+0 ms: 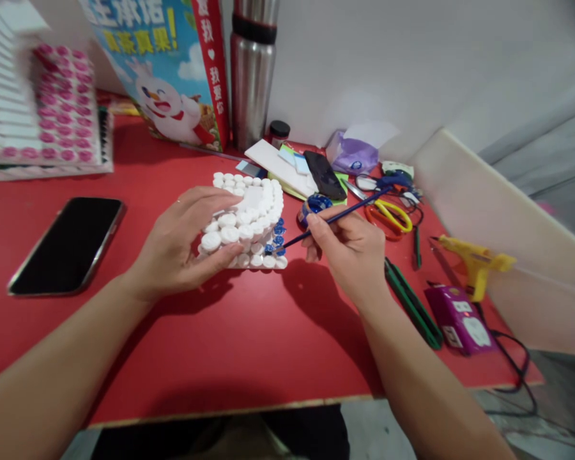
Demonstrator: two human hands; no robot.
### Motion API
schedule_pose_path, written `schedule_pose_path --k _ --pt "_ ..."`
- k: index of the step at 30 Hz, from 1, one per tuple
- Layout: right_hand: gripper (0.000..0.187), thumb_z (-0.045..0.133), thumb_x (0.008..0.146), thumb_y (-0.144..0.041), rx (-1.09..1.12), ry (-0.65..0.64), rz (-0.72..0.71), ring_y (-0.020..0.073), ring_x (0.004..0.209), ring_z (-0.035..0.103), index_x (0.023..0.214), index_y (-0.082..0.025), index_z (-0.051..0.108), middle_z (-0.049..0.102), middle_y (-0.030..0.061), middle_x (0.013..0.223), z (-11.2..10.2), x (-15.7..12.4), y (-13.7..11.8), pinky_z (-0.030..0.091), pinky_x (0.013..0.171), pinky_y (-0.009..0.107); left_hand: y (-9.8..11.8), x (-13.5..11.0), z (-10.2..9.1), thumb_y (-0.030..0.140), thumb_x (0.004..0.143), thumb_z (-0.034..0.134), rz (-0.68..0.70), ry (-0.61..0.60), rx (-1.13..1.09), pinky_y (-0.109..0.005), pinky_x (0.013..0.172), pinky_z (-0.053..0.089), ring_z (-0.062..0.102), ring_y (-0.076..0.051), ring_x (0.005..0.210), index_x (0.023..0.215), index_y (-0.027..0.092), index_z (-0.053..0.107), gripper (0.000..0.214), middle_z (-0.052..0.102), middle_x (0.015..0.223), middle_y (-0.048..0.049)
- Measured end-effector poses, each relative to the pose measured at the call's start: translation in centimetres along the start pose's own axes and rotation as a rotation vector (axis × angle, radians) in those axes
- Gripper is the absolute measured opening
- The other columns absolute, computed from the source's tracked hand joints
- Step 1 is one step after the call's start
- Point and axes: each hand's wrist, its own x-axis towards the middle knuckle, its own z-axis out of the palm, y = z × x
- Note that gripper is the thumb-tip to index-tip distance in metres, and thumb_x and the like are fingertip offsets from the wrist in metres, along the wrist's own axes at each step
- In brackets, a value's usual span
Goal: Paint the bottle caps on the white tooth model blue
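Observation:
My left hand point(184, 239) grips a small box-like craft point(249, 220) built of white round caps, resting on the red table point(230, 332). A few caps at its right corner are painted blue. My right hand point(347, 246) pinches a thin dark-blue paintbrush point(338, 217), whose tip touches the blue caps. Just behind the right hand's fingers sits a small pot of blue paint point(315, 206).
A black phone point(69, 243) lies at left. Stacked pink-dotted trays point(43, 105), a printed box point(170, 70) and a steel flask point(252, 70) stand at the back. Scissors point(388, 214), a yellow glue gun point(474, 262), a purple box point(457, 319) and green-handled tools point(412, 303) crowd the right.

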Motion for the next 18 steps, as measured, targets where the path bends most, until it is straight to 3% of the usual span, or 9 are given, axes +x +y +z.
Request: schedule_pose_path --k 4,9,15,18 --pt "0.029 0.076 0.098 -0.044 -0.003 0.054 -0.016 0.0112 0.044 0.063 0.080 -0.022 0.069 0.070 -0.0036 0.061 -0.18 0.10 -0.06 0.053 0.046 0.025 0.03 0.04 -0.04 0.044 0.094 0.067 -0.024 -0.015 0.005 -0.055 0.111 0.055 0.066 -0.035 0.127 0.137 0.024 0.062 0.048 0.070 0.137 -0.0133" --pt "0.027 0.074 0.099 -0.040 0.010 -0.012 -0.014 0.0112 0.047 0.066 0.080 -0.022 0.069 0.072 -0.0027 0.066 -0.25 0.14 0.05 0.054 0.048 0.025 -0.02 -0.06 0.01 0.037 0.094 0.070 0.029 0.001 -0.015 -0.055 0.112 0.055 0.066 -0.036 0.128 0.140 0.024 0.061 0.048 0.070 0.138 -0.0137" --pt "0.031 0.075 0.098 -0.043 -0.045 0.064 -0.044 0.0110 0.044 0.062 0.077 -0.022 0.067 0.069 -0.0036 0.060 -0.79 0.35 -0.11 0.052 0.045 0.025 -0.05 -0.14 0.12 0.034 0.094 0.070 0.043 0.024 -0.029 -0.054 0.113 0.055 0.066 -0.036 0.129 0.141 0.023 0.061 0.049 0.069 0.139 -0.0148" --pt "0.030 0.074 0.099 -0.044 -0.051 0.029 -0.042 0.0114 0.045 0.064 0.080 -0.022 0.068 0.070 -0.0037 0.062 -0.82 0.31 0.01 0.053 0.047 0.025 -0.06 -0.11 0.07 0.035 0.095 0.070 0.042 0.008 -0.012 -0.055 0.113 0.056 0.066 -0.035 0.130 0.141 0.024 0.060 0.049 0.069 0.140 -0.0146"
